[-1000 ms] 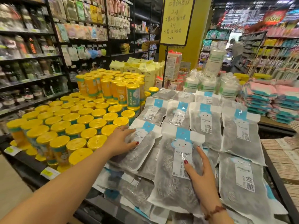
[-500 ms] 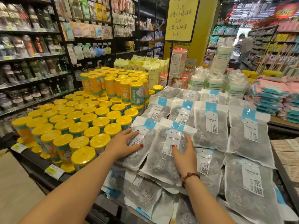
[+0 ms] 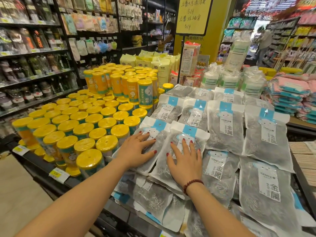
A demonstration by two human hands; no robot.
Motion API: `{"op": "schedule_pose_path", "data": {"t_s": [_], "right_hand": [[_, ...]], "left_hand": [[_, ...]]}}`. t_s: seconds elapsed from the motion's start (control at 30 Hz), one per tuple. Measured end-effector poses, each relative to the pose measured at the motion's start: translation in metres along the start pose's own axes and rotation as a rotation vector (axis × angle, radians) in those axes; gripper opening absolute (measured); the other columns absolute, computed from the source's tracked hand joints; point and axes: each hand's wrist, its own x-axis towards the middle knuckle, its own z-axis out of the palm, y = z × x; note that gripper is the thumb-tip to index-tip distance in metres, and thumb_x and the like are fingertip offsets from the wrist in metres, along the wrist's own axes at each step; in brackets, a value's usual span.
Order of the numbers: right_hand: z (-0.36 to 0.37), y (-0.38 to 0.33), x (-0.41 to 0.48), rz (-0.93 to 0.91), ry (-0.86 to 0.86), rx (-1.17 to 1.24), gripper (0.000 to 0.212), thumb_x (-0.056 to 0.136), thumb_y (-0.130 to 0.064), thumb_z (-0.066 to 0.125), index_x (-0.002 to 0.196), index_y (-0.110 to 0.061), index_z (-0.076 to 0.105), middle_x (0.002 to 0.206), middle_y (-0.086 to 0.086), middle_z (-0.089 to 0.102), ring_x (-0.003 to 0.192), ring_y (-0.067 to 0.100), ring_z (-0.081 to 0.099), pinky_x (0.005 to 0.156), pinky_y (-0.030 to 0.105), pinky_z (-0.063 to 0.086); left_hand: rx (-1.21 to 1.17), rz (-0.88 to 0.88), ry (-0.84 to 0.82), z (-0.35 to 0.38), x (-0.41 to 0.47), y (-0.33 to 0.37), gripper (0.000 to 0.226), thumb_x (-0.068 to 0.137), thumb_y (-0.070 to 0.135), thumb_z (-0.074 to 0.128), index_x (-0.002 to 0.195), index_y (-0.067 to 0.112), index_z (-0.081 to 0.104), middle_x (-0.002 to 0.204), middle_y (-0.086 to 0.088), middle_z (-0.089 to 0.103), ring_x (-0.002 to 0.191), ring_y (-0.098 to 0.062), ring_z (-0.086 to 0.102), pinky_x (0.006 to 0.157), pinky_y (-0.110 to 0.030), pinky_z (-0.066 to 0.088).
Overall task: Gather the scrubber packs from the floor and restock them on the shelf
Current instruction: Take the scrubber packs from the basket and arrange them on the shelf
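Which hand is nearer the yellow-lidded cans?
Left. The left hand lies flat on a pack right beside the cans; the right hand presses the next pack, farther away.

The scrubber packs (image 3: 225, 127) overlap edge to edge across the shelf (image 3: 39, 165), touching the yellow-lidded canisters (image 3: 82, 129) packed tight on their left. Behind, taller stacked canisters (image 3: 145, 93) and a sign pole (image 3: 181, 57) wall the rear. Air above the packs is open; bare floor (image 3: 20, 194) lies in front, lower left.
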Motion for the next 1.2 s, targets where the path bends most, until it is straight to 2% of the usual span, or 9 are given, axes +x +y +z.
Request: {"op": "schedule_pose_path", "data": {"t_s": [0.17,0.27,0.37,0.43,0.6,0.73,0.8,0.9,1.2], "right_hand": [[-0.001,-0.001,-0.004,0.018,-0.012,0.012,0.054,0.096,-0.055,0.024,0.149,-0.043,0.027,0.163,-0.001,0.009,0.15,0.022,-0.004,0.121,0.046,-0.005],[-0.007,-0.002,-0.004,0.021,-0.045,0.007,0.053,0.097,-0.054,0.026,0.149,-0.041,0.027,0.163,0.0,0.01,0.15,0.022,-0.001,0.121,0.046,-0.003],[-0.023,-0.01,-0.007,0.017,-0.045,-0.026,0.054,0.098,-0.05,0.032,0.148,-0.032,0.032,0.16,0.004,0.023,0.147,0.025,0.014,0.12,0.044,0.01],[-0.034,-0.022,-0.019,-0.015,0.028,-0.01,0.053,0.097,-0.046,0.038,0.145,-0.025,0.039,0.154,0.006,0.033,0.142,0.025,0.025,0.117,0.041,0.02],[-0.049,-0.068,-0.078,-0.081,0.135,0.104,0.041,0.096,-0.038,0.046,0.132,-0.02,0.052,0.132,0.002,0.055,0.123,0.024,0.045,0.098,0.037,0.04],[-0.034,-0.11,-0.137,-0.128,0.189,0.124,0.034,0.091,-0.034,0.056,0.12,-0.015,0.062,0.112,0.006,0.064,0.109,0.027,0.056,0.086,0.038,0.048],[-0.019,-0.129,-0.166,-0.149,0.201,0.109,0.032,0.088,-0.033,0.058,0.113,-0.014,0.065,0.104,0.007,0.067,0.101,0.029,0.061,0.08,0.038,0.052],[0.007,-0.151,-0.206,-0.153,0.191,0.106,0.032,0.082,-0.034,0.056,0.104,-0.013,0.067,0.092,0.007,0.067,0.087,0.03,0.064,0.067,0.035,0.053],[0.1,-0.156,-0.283,-0.048,-0.127,0.114,0.036,0.084,-0.033,0.065,0.113,-0.012,0.064,0.104,0.007,0.065,0.1,0.03,0.059,0.082,0.038,0.05]], "left_hand": [[0.033,-0.015,-0.03,-0.005,-0.004,0.007,0.059,0.091,0.068,0.037,0.146,0.047,0.034,0.16,0.011,0.022,0.149,-0.018,0.012,0.121,-0.04,0.013],[0.024,-0.004,-0.049,-0.014,-0.011,0.015,0.054,0.096,0.058,0.038,0.147,0.041,0.036,0.16,0.007,0.025,0.148,-0.02,0.018,0.119,-0.039,0.019],[-0.047,0.008,0.006,-0.028,-0.03,0.018,0.051,0.096,0.044,0.048,0.145,0.031,0.043,0.155,0.002,0.037,0.142,-0.019,0.032,0.112,-0.034,0.031],[-0.079,0.025,0.081,-0.037,-0.05,0.014,0.05,0.094,0.04,0.052,0.143,0.027,0.047,0.149,0.001,0.045,0.137,-0.019,0.039,0.106,-0.034,0.037],[-0.121,0.082,0.247,-0.063,-0.116,-0.012,0.042,0.094,0.033,0.057,0.134,0.023,0.056,0.136,-0.002,0.056,0.127,-0.022,0.046,0.093,-0.035,0.044],[-0.112,0.208,0.302,-0.067,-0.177,-0.052,0.036,0.089,0.033,0.056,0.119,0.016,0.067,0.109,-0.008,0.068,0.105,-0.032,0.059,0.075,-0.041,0.052],[-0.084,0.259,0.285,-0.059,-0.209,-0.073,0.036,0.086,0.034,0.055,0.112,0.014,0.069,0.098,-0.008,0.07,0.095,-0.032,0.063,0.068,-0.041,0.055],[-0.076,0.289,0.201,-0.039,-0.253,-0.103,0.037,0.084,0.033,0.056,0.111,0.012,0.07,0.095,-0.007,0.07,0.092,-0.03,0.065,0.07,-0.04,0.057],[-0.119,0.132,-0.072,0.061,-0.334,-0.158,0.04,0.081,0.038,0.054,0.109,0.013,0.069,0.096,-0.006,0.069,0.093,-0.029,0.063,0.07,-0.037,0.054]]}}
